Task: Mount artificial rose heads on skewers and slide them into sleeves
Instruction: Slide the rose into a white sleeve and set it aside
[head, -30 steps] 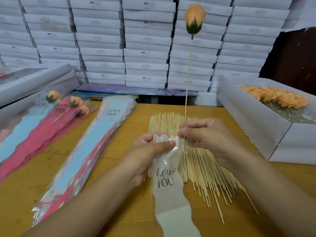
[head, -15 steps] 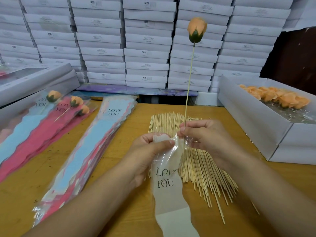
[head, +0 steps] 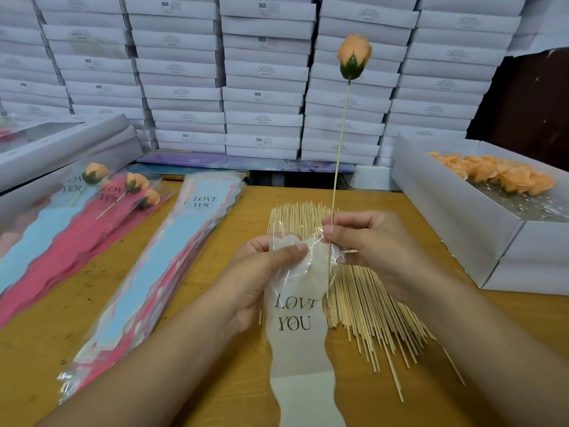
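The left hand (head: 264, 266) pinches the mouth of a white "LOVE YOU" sleeve (head: 297, 318) between thumb and fingers, holding it just above the surface (head: 240, 380). At its 3 o'clock, touching the sleeve's clear film, the right hand (head: 366, 241) grips a skewer (head: 340, 143) that stands nearly upright, with a peach rose head (head: 354, 55) mounted on top at 12 o'clock. The skewer's lower end appears to be just inside the sleeve mouth, seen faintly through the film.

To do this step well, the left thumb should keep the film layers parted so the point does not snag or pierce the plastic. The right hand should feed the stick straight down the sleeve's centre line, tilting it to match the sleeve rather than forcing it.

Loose skewers (head: 363, 303) lie fanned beneath both hands. Empty sleeves (head: 172, 257) are stacked at 9 o'clock, finished roses (head: 132, 183) at 10 o'clock, and a box of rose heads (head: 455, 217) at 2 o'clock.
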`<action>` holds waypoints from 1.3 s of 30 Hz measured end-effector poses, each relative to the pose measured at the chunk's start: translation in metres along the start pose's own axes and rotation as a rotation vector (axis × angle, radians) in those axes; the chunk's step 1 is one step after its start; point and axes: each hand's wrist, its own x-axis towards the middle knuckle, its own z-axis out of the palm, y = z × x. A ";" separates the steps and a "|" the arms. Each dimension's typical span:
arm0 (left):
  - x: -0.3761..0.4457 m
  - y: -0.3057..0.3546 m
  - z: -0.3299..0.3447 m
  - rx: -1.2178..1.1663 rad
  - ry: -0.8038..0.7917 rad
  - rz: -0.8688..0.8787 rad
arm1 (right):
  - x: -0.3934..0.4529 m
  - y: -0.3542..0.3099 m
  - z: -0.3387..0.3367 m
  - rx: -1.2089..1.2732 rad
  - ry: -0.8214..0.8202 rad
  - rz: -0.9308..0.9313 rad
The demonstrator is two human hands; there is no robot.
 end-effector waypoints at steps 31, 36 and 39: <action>-0.002 -0.003 0.000 0.018 -0.101 -0.013 | 0.001 -0.002 0.004 0.075 0.056 0.005; -0.005 -0.003 0.002 0.116 -0.132 -0.036 | 0.004 0.000 0.004 0.069 0.078 -0.005; -0.007 -0.003 0.003 0.182 -0.123 -0.028 | 0.005 0.000 0.004 0.062 0.089 -0.008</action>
